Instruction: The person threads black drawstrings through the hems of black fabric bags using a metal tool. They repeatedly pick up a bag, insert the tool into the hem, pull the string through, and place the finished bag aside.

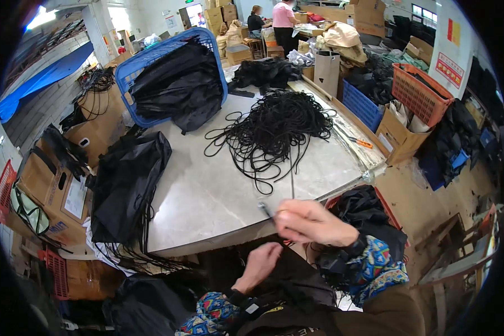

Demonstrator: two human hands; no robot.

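Closed at the table's near edge, my right hand [315, 223] grips a black cord [292, 182] that runs taut up to a tangled pile of black cord [285, 115]. A dark, thin piece with a shiny tip [264, 208] sticks out from its fingers; I cannot make out what it is. Lower and to the left, my left hand [257, 266] has its fingers pressed together over dark fabric near my lap. What it holds, if anything, is hidden.
Black drawstring bags [126, 190] lie at the table's left, cords hanging over the edge. A tilted blue basket [223, 61] holds black fabric. An orange-handled cutter [361, 143] lies at the right edge. Cartons and an orange crate [423, 92] stand right; two people work far back.
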